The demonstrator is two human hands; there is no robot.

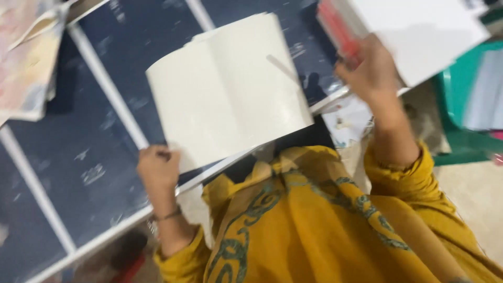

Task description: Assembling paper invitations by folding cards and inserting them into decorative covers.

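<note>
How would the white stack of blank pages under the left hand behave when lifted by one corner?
The white stack of blank pages would probably flop: its top edge already curves. It looks thick, so likely weighty for the left hand, whose grip is only at a corner. Loose sheets might fan or slip.

Open book lies on the table, paper stack to its right

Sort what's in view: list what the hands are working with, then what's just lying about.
In hand:
- left hand grips the corner of the curved white sheet stack
- right hand holds the white pad with a red edge

Lying about:
- dark blue panelled surface with white strips
- colourful papers, upper left
- green plastic chair, right
</note>
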